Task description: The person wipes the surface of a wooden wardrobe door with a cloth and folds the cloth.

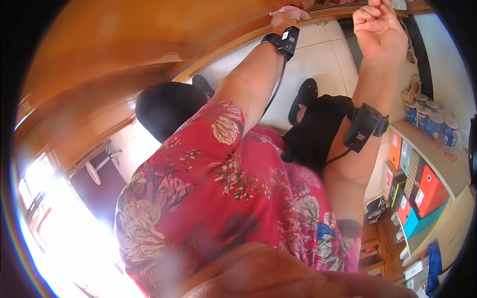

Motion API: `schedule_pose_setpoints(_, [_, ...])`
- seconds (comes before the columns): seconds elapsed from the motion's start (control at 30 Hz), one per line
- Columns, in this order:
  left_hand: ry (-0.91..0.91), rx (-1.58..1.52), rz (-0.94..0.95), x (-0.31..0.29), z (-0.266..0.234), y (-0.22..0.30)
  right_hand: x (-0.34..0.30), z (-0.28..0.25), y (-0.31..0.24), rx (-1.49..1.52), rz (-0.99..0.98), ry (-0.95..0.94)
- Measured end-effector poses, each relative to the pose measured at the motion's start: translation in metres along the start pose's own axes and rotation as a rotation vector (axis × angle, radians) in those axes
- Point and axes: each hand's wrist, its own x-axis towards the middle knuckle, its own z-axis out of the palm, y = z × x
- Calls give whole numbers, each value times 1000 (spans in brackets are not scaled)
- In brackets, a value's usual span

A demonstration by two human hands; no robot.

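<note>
Wooden tabletop (124, 44) fills the upper left, its edge bearing a pink cloth (290, 11). The left hand (283, 20) presses that cloth, its fingers hidden, so their grip is unclear. Wiping goes best with flat, even pressure. The right hand (378, 27) is clenched, seemingly empty.

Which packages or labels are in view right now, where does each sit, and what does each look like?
Binders: upright in the shelf unit at right, orange, red, grey and teal, with white spine labels.
Cans: row on top of that shelf, blue and white cylinders.
Wrist-device stickers: small white squares on the black bands.
</note>
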Motion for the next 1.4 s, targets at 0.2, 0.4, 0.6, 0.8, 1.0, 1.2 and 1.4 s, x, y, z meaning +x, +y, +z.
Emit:
schedule_pose_setpoints(0.2, [534,25,482,-44,3,-124,8,26,18,-3,45,-83])
schedule_pose_setpoints(0.4, [714,-245,128,-101,-1,-225,17,35,40,-3,68,-99])
schedule_pose_setpoints(0.6, [232,-1560,352,-129,-31,-142,25,-24,-12,-20,-50,-27])
schedule_pose_setpoints(0.8, [554,-2187,-286,-90,9,-309,83,46,50,261,316,-307])
schedule_pose_setpoints(1.0, [596,-1853,-115,-108,-107,-239,90,80,38,174,224,-360])
schedule_pose_setpoints(1.2, [851,-1300,256,-172,-212,-248,79,125,10,5,18,-607])
schedule_pose_setpoints(1.4, [1423,-829,568,-257,-298,-216,55,128,3,-729,41,-1365])
